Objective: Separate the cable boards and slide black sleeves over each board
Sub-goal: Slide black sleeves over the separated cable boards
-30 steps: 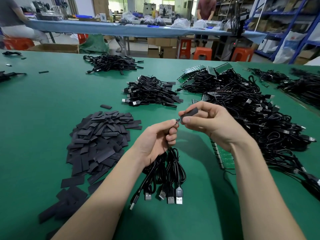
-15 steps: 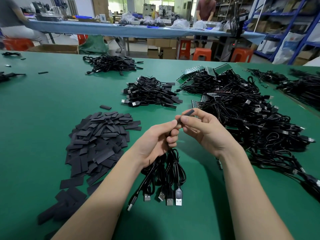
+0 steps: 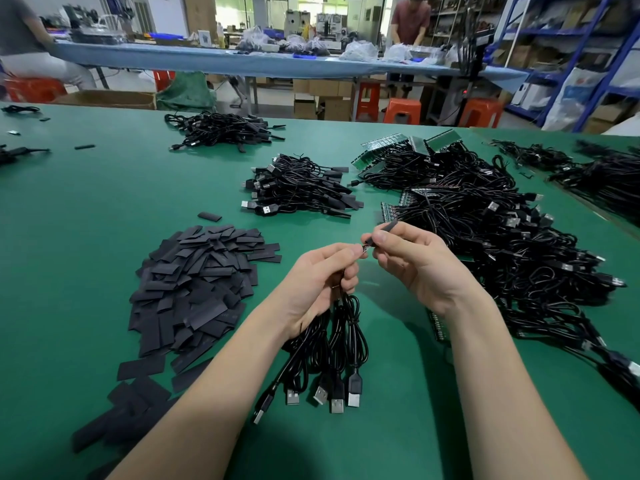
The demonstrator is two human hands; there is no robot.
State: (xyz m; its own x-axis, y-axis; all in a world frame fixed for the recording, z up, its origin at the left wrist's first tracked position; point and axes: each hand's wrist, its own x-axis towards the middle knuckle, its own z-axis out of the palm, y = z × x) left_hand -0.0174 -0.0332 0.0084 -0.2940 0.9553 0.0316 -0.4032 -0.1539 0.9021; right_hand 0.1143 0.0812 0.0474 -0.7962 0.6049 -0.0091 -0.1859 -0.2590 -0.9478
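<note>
Pinching as before, right hand [image 3: 420,263] on black sleeve [image 3: 388,227], left hand [image 3: 317,282] on cables [image 3: 332,344].

A wide table with a green mat surface [image 3: 86,209] is carrying everything. A heap of flat black sleeve pieces [image 3: 197,285] is lying on its left part, with one single black piece [image 3: 209,216] just beside it. Two smaller bundles of black USB cables are resting further back: one in the middle [image 3: 298,190] and one behind it [image 3: 221,129]. A big tangled pile of black cables with green circuit boards [image 3: 485,230] is covering the right part. More black cables [image 3: 602,178] are lying at the far right edge.
</note>
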